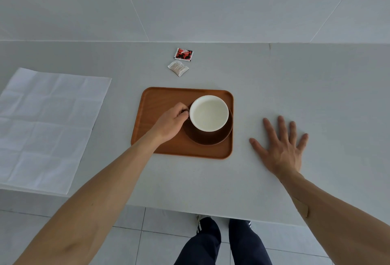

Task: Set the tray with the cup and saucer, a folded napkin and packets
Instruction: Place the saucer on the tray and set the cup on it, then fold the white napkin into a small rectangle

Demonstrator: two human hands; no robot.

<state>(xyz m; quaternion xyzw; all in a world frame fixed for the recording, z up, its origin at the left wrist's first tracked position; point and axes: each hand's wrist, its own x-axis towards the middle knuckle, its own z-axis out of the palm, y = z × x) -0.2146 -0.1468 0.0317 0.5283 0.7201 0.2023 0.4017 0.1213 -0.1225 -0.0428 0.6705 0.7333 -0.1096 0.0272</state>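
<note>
A brown wooden tray [160, 97] lies on the grey counter in front of me. On its right half a dark brown saucer [211, 139] carries a white-lined cup [209, 113]. My left hand [172, 122] is closed on the cup's handle at the cup's left side. My right hand [281, 147] rests flat on the counter right of the tray, fingers spread, holding nothing. A red and black packet [183, 54] and a pale printed packet [178, 68] lie on the counter beyond the tray. A white napkin [46, 129] lies unfolded at the left.
The grey counter [306, 87] meets a pale wall at the back. Its front edge runs just above my legs and shoes [213, 241], with tiled floor below. The napkin overhangs the counter's left front edge.
</note>
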